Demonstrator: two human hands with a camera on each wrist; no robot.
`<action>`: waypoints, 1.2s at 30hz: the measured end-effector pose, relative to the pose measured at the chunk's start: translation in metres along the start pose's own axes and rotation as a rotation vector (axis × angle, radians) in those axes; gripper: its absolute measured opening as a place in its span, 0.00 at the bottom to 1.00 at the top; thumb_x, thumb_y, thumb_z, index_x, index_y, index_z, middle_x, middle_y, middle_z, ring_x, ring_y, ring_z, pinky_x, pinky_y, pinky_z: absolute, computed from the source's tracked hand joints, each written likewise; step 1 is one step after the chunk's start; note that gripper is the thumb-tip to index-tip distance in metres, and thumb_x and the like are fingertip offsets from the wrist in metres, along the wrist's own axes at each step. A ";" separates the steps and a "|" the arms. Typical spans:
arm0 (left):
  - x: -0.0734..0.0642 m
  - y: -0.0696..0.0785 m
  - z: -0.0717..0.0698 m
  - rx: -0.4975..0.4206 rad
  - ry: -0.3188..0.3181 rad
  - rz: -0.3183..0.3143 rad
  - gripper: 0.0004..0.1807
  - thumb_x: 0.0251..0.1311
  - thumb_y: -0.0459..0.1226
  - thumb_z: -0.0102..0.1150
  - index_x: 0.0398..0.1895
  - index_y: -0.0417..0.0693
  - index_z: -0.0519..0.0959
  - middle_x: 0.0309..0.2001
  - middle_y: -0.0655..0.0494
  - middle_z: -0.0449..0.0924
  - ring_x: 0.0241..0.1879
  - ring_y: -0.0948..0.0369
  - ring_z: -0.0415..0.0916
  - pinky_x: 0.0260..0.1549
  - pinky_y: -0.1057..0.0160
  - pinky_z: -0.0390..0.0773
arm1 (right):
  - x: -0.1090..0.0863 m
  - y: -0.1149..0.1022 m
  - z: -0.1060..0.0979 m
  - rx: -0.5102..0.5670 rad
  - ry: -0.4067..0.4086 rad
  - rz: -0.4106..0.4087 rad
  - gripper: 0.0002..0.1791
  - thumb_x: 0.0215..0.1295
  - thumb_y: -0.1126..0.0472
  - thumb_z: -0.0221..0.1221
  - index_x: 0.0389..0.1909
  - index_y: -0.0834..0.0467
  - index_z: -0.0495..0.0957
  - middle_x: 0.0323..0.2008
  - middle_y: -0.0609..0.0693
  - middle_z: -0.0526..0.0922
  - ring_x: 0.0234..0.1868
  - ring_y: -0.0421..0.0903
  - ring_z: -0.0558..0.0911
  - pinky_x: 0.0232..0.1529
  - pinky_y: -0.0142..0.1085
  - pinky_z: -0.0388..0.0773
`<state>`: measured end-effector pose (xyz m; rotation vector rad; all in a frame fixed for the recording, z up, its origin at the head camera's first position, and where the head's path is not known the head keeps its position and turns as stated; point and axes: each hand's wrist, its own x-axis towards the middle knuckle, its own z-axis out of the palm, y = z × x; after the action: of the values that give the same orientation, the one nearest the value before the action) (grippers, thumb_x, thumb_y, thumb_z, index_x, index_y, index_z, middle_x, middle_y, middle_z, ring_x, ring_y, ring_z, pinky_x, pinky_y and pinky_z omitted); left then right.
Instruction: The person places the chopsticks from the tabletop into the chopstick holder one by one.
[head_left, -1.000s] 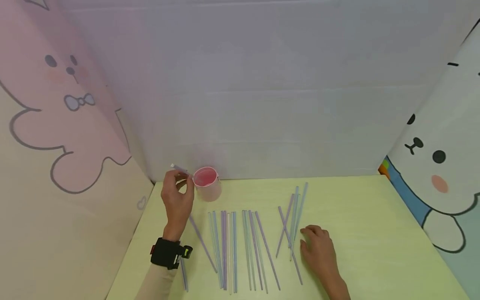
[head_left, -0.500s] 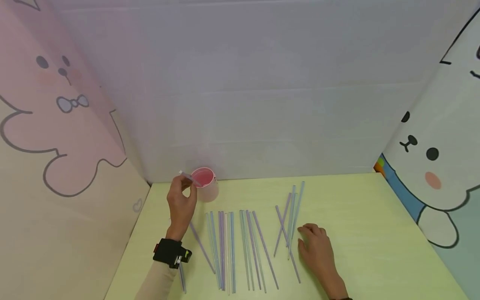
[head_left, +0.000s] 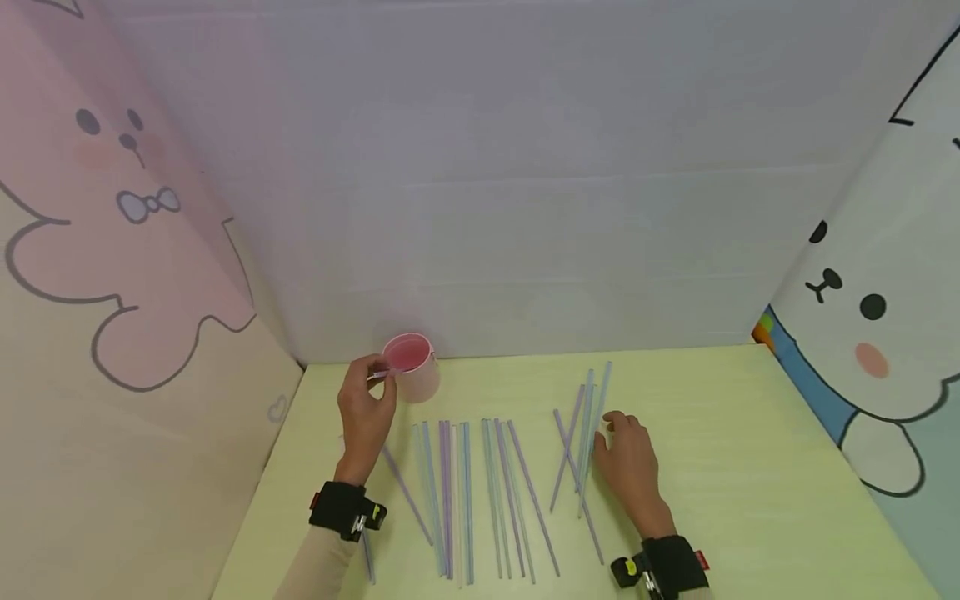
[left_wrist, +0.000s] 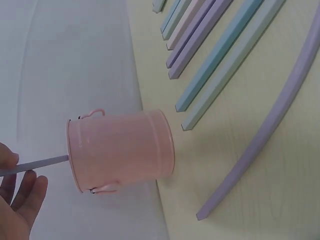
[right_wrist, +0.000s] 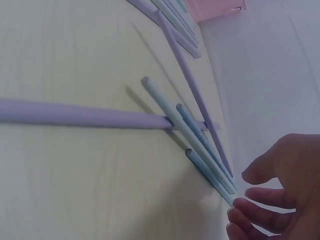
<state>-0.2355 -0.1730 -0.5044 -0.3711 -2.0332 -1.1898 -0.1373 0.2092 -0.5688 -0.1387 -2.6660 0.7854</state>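
Note:
My left hand (head_left: 366, 421) pinches a pale purple straw (left_wrist: 45, 163) between thumb and fingers. The straw's far end reaches into the mouth of a small pink bucket (head_left: 417, 385), which stands upright with little side handles in the left wrist view. My right hand (head_left: 630, 467) is beside a loose, crossed pile of blue and purple straws on the right. Its fingers are spread, close to the ends of the light blue straws (right_wrist: 185, 132). Whether a fingertip touches one I cannot tell.
Several pastel straws (head_left: 450, 500) lie roughly side by side in the middle of the pale yellow table (head_left: 750, 467). A single purple straw (head_left: 407, 496) slants near my left wrist. A light wall (head_left: 525, 250) rises behind the bucket.
My left hand has moved slightly right and tilted the straw down at the bucket's mouth. The right hand has moved forward along the loose pile.

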 end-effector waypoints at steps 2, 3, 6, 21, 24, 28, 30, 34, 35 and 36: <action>-0.002 0.002 -0.001 0.013 0.001 -0.012 0.16 0.52 0.19 0.63 0.46 0.30 0.78 0.43 0.43 0.79 0.41 0.48 0.79 0.37 0.46 0.85 | 0.004 -0.002 0.001 0.016 0.005 0.019 0.16 0.62 0.65 0.61 0.49 0.70 0.78 0.37 0.63 0.81 0.36 0.61 0.78 0.29 0.51 0.80; -0.003 0.004 -0.001 0.021 -0.004 -0.020 0.17 0.52 0.20 0.63 0.47 0.30 0.77 0.44 0.42 0.78 0.42 0.48 0.78 0.39 0.46 0.85 | 0.006 -0.002 0.001 0.016 0.010 0.029 0.16 0.62 0.65 0.61 0.48 0.70 0.78 0.37 0.64 0.81 0.36 0.61 0.78 0.29 0.51 0.80; -0.008 0.007 -0.005 0.053 -0.010 -0.049 0.20 0.52 0.21 0.63 0.50 0.31 0.76 0.46 0.42 0.77 0.44 0.48 0.77 0.42 0.46 0.83 | 0.007 -0.004 0.004 0.006 0.026 0.070 0.16 0.61 0.66 0.60 0.48 0.70 0.78 0.36 0.64 0.81 0.35 0.62 0.78 0.28 0.52 0.80; -0.056 0.012 -0.018 0.001 -0.056 -0.258 0.25 0.55 0.25 0.66 0.55 0.30 0.69 0.45 0.39 0.77 0.40 0.46 0.79 0.34 0.44 0.85 | 0.003 0.004 0.010 -0.063 0.071 0.158 0.18 0.59 0.65 0.62 0.48 0.70 0.77 0.36 0.65 0.80 0.34 0.65 0.78 0.21 0.55 0.78; -0.060 0.012 -0.019 0.008 -0.070 -0.275 0.24 0.56 0.27 0.66 0.54 0.32 0.69 0.44 0.42 0.78 0.40 0.47 0.80 0.34 0.46 0.86 | 0.003 0.006 0.009 -0.069 0.066 0.176 0.18 0.58 0.67 0.60 0.49 0.71 0.76 0.39 0.67 0.79 0.35 0.68 0.77 0.21 0.57 0.78; -0.066 0.010 -0.022 0.017 -0.097 -0.311 0.22 0.57 0.28 0.66 0.54 0.33 0.71 0.45 0.41 0.78 0.42 0.49 0.79 0.34 0.48 0.86 | 0.005 0.008 0.006 -0.061 0.027 0.208 0.20 0.57 0.70 0.54 0.52 0.71 0.74 0.43 0.69 0.78 0.37 0.69 0.77 0.16 0.56 0.75; -0.069 0.010 -0.022 0.024 -0.116 -0.341 0.21 0.58 0.29 0.65 0.53 0.35 0.72 0.46 0.41 0.79 0.41 0.50 0.79 0.34 0.51 0.85 | 0.005 0.010 0.002 -0.064 -0.002 0.233 0.22 0.57 0.71 0.52 0.54 0.71 0.73 0.43 0.70 0.78 0.34 0.68 0.78 0.13 0.52 0.73; -0.072 0.011 -0.022 0.045 -0.127 -0.383 0.18 0.60 0.31 0.64 0.52 0.37 0.75 0.45 0.44 0.81 0.36 0.54 0.79 0.31 0.59 0.83 | 0.005 0.017 -0.004 -0.085 -0.057 0.277 0.24 0.55 0.71 0.51 0.55 0.71 0.71 0.41 0.70 0.77 0.27 0.64 0.78 0.10 0.49 0.71; -0.073 0.011 -0.022 0.055 -0.126 -0.389 0.17 0.60 0.31 0.65 0.52 0.37 0.76 0.44 0.45 0.81 0.35 0.55 0.79 0.30 0.60 0.83 | 0.005 0.019 -0.006 -0.089 -0.073 0.287 0.23 0.54 0.71 0.52 0.53 0.71 0.72 0.39 0.70 0.77 0.26 0.63 0.78 0.10 0.48 0.71; -0.073 0.011 -0.021 0.059 -0.126 -0.393 0.17 0.60 0.31 0.65 0.51 0.37 0.76 0.44 0.46 0.81 0.34 0.55 0.79 0.30 0.60 0.83 | 0.006 0.021 -0.008 -0.092 -0.094 0.296 0.20 0.53 0.71 0.52 0.49 0.71 0.72 0.37 0.70 0.77 0.25 0.61 0.78 0.10 0.47 0.70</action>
<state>-0.1698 -0.1768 -0.5435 -0.0139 -2.3161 -1.3601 -0.1397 0.2316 -0.5718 -0.5435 -2.8091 0.7728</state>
